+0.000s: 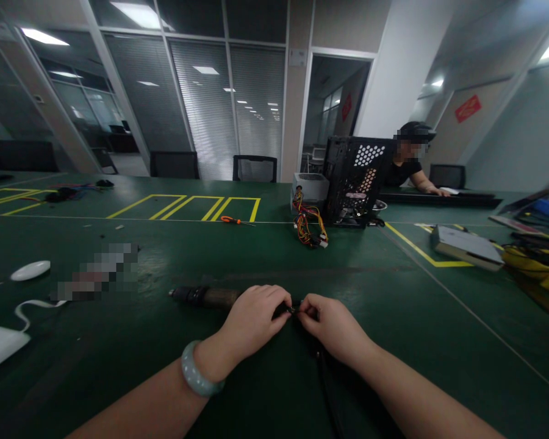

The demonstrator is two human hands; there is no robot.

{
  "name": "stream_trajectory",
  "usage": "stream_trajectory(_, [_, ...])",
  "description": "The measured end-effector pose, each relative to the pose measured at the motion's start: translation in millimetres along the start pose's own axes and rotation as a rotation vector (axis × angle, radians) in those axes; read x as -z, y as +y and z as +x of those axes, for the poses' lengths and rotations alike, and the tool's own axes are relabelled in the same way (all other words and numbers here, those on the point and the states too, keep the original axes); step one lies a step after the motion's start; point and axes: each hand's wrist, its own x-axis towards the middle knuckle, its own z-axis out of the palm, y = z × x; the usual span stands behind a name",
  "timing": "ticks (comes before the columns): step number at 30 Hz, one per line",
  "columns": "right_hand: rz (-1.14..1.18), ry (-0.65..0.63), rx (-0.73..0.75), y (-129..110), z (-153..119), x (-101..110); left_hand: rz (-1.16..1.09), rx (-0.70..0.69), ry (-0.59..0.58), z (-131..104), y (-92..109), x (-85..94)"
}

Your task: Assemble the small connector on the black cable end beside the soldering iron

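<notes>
My left hand, with a pale green bangle on the wrist, and my right hand meet above the table with fingertips pinched. Between them is a small thin dark piece, too small to name; both hands seem to grip it. Behind my left hand lies a dark cylindrical power tool, apparently an electric screwdriver, its tip pointing left and its rear hidden by the hand. A black cable runs from beneath my right hand towards the near table edge.
Farther back on the green table are an orange-handled screwdriver, a power supply with bundled wires, and a black computer case. A metal box lies right. A co-worker sits beyond the case.
</notes>
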Motion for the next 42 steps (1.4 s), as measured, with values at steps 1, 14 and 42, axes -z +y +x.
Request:
stream_trajectory(1, [0.004, 0.0, -0.001, 0.6, 0.3, -0.6, -0.002, 0.0, 0.0, 0.0, -0.3, -0.3])
stream_trajectory(14, [0.034, -0.003, -0.01, -1.7, 0.4, 0.0, 0.0, -0.017, 0.002, -0.9, 0.1, 0.7])
stream_trajectory(42, [0.052, 0.002, 0.0, 1.5, 0.6, -1.8, 0.019, -0.058, -0.006, -1.1, -0.4, 2.0])
